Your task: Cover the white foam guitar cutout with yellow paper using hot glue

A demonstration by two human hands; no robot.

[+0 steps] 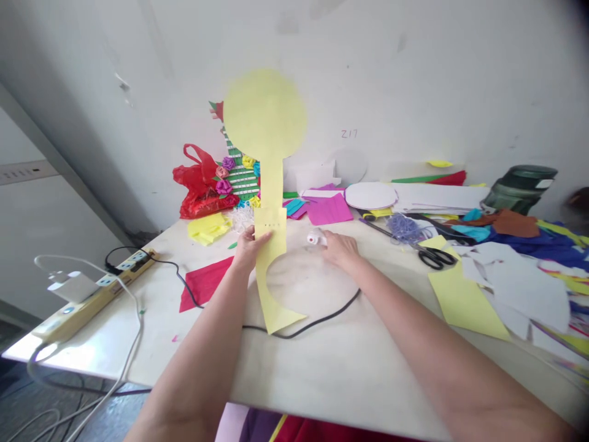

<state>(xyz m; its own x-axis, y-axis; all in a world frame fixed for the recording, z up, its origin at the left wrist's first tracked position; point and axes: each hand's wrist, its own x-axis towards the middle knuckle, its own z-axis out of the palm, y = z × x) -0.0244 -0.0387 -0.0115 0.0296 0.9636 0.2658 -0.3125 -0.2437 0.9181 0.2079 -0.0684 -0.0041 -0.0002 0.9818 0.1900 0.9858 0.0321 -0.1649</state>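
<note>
My left hand pinches a yellow paper piece upright above the table, thumb on its front. The upper part is a large disc on a straight stem; below, the sheet has a curved cut edge and a pointed lower end. A row of small dots crosses the paper beside my thumb. In my right hand, closed around it, is a white glue gun with a red dot on its end, held to the right of the paper. A black cord runs from under my right forearm past the paper's lower tip.
On the left lies a power strip with a white charger; cords hang over the edge. Red paper is near my left forearm. Scissors, yellow sheets and white scraps cover the right. Behind are a red bag and paper flowers.
</note>
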